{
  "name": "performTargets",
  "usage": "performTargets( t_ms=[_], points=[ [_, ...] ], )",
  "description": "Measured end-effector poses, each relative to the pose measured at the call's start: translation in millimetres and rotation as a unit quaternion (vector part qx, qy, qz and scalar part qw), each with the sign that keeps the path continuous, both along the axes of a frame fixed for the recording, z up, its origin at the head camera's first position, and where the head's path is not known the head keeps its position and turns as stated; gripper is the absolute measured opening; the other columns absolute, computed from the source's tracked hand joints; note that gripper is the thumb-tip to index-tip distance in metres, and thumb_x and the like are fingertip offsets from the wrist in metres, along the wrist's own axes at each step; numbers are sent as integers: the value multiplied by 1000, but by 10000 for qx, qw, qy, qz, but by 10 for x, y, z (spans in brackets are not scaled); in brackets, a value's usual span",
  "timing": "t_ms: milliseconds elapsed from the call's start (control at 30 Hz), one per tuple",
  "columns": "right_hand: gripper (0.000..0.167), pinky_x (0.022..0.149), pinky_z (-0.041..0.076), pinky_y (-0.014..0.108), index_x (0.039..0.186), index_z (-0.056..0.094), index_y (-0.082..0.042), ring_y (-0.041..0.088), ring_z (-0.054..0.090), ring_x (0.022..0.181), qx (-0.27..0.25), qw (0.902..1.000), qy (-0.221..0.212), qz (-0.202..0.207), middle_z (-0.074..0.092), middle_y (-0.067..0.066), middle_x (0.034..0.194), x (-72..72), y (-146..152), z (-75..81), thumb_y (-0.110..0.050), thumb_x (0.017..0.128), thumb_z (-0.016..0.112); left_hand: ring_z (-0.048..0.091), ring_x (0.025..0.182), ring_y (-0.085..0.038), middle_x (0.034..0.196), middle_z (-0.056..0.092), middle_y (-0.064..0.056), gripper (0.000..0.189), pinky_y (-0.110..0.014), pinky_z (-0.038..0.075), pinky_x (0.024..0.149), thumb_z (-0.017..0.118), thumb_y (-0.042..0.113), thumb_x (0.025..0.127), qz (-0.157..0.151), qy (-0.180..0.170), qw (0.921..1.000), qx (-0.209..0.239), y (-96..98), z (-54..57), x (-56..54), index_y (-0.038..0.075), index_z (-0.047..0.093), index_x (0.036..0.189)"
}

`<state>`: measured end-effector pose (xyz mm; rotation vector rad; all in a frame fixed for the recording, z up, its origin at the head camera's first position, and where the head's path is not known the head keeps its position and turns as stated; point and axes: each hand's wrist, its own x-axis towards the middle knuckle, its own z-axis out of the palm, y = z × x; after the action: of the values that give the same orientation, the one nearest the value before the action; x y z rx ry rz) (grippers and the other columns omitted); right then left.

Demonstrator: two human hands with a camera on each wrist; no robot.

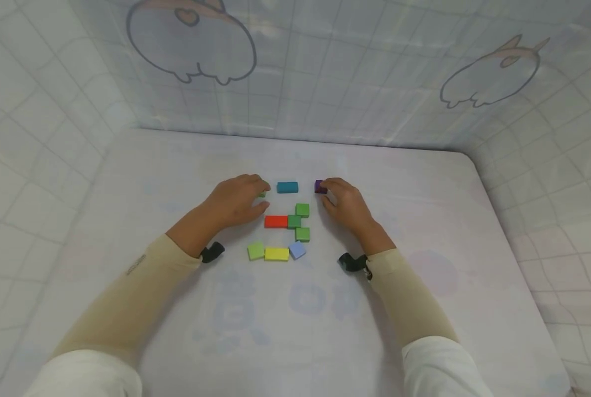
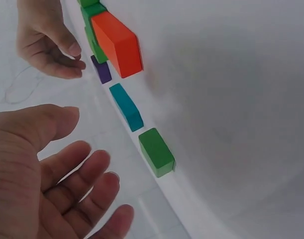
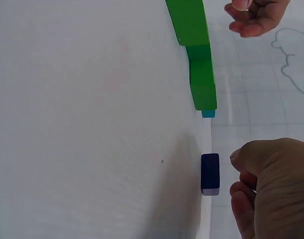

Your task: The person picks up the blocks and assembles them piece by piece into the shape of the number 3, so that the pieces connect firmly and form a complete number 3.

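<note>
My left hand (image 1: pixel 237 201) hovers at the left end of the back row, fingers relaxed and spread from the thumb. Beside its fingertips is a green block (image 2: pixel 156 153), partly hidden by the hand in the head view; the left wrist view shows a gap between them. To the right lies a blue-teal block (image 1: pixel 287 187). At the row's right end my right hand (image 1: pixel 349 205) hangs loosely curled over a purple block (image 1: pixel 319 187). The right wrist view shows that block (image 3: pixel 210 174) standing apart from the thumb and fingers. Neither hand holds anything.
Nearer me, a red block (image 1: pixel 276 221) abuts a dark green block (image 1: pixel 294 221), with green blocks (image 1: pixel 302 210) at its corners. Closer still are a lime block (image 1: pixel 256 251), a yellow block (image 1: pixel 277 254) and a tilted light-blue block (image 1: pixel 297 250). A patterned curtain (image 1: pixel 325 82) stands behind.
</note>
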<state>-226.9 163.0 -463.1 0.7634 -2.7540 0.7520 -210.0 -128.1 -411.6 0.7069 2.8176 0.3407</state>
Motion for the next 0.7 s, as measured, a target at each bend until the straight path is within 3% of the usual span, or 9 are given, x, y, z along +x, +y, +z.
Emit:
performTargets(
  t_ms=[367,700],
  points=[
    [35,109,44,36,126,64,-1,25,56,127,132,9990,-390,-198,61,11,133,-162,-14,-45,-13,93,68,54,121,-25,130,60,-7,40,-44,49,102,66,28,95,-385,29,9992,-115,172,-62,-224,10,61,131],
    [34,109,43,40,125,65,-1,26,55,128,288,9954,-854,-317,62,11,132,-171,-41,-15,-14,94,67,55,106,-22,119,60,-6,35,-37,50,98,65,22,96,-551,-15,9982,-221,310,-70,-379,7,62,127]
  ],
)
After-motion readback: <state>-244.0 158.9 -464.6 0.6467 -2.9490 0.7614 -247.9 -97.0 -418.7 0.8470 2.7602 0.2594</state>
